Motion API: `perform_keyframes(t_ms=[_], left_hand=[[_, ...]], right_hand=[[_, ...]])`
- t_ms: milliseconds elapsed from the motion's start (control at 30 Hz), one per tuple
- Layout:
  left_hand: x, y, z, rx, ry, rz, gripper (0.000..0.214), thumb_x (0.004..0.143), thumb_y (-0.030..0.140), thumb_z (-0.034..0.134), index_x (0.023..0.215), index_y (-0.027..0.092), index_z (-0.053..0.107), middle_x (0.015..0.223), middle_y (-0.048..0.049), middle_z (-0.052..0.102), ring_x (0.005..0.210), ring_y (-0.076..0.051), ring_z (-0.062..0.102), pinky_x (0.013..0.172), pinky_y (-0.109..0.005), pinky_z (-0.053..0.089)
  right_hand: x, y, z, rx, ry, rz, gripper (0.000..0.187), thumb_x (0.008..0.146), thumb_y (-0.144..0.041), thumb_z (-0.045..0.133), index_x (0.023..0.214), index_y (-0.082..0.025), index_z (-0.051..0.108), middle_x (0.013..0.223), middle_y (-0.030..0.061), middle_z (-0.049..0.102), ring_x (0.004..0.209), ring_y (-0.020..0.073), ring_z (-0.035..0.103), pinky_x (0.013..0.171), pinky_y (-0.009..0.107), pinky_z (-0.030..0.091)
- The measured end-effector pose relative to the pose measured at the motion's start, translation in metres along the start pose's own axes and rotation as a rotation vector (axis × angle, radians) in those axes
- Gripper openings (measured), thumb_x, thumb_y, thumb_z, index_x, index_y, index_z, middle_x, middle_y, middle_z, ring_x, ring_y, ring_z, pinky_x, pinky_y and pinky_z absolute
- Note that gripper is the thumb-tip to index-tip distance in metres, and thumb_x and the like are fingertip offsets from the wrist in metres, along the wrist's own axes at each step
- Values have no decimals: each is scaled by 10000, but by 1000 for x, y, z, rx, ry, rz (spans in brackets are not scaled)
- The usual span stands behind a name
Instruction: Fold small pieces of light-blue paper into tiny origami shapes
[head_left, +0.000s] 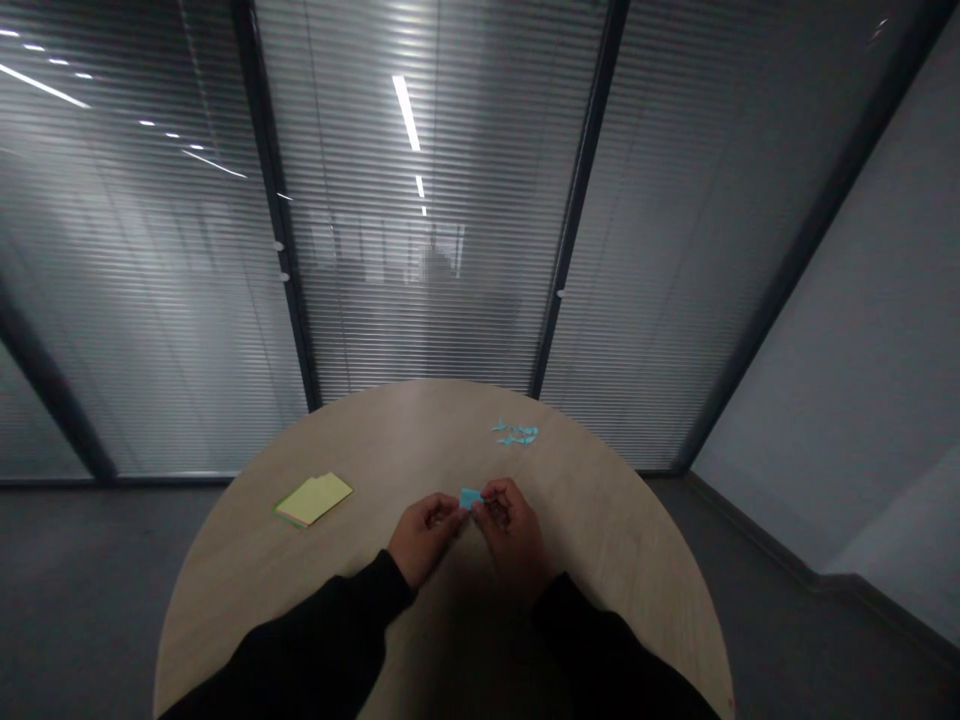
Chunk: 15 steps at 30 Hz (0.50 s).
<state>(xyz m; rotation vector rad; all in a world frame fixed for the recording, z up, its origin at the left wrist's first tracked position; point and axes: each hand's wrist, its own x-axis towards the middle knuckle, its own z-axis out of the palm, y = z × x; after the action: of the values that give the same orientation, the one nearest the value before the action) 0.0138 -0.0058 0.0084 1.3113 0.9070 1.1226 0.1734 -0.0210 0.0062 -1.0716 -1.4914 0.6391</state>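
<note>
Black sleeves, blue paper slip between left hand and right hand

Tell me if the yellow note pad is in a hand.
No, the yellow note pad lies on the table, apart from the left hand and right hand.

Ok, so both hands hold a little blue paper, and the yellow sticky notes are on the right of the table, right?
Not quite: the yellow sticky notes lie on the left of the table, not the right, as the head view shows.
</note>
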Motion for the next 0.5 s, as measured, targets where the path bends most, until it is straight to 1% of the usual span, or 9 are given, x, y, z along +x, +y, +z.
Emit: perform_keyframes(t_ms=[67,167,267,333,500], left_hand=[[0,0,-3,25,12,-6,408,680,517,786,776,135,677,629,-7,639,571,-120,545,576,-243,395],[1,-2,-5,-52,22,-27,429,654,537,798,759,140,674,651,-14,654,583,-127,568,604,-251,430],[2,-4,-6,-111,23,-44,421,655,524,806,760,141,667,673,-16,654,598,-124,579,632,-254,452],[1,-4,-6,-122,16,-53,410,656,511,811,763,143,666,679,-18,655,605,-126,583,638,-256,456],[-1,-1,-5,-133,-16,-48,399,647,496,822,761,151,656,680,-10,637,613,-124,568,627,-250,459]], right_hand=[[0,1,-1,82,-55,14,237,897,-376,582,1050,-209,514,861,29,669,787,177,661,713,276,522],[0,2,-3,160,-92,17,285,912,-381,566,1134,-216,500,929,47,691,844,184,682,763,294,541],[2,1,-7,77,-75,-13,248,878,-366,617,1068,-213,568,946,58,699,841,192,685,762,307,550],[3,0,-9,17,-89,-26,205,865,-360,634,1006,-213,621,939,60,707,833,198,688,762,318,555],[3,4,-8,35,-87,40,203,846,-372,654,955,-202,674,909,60,730,828,212,703,749,327,561]])
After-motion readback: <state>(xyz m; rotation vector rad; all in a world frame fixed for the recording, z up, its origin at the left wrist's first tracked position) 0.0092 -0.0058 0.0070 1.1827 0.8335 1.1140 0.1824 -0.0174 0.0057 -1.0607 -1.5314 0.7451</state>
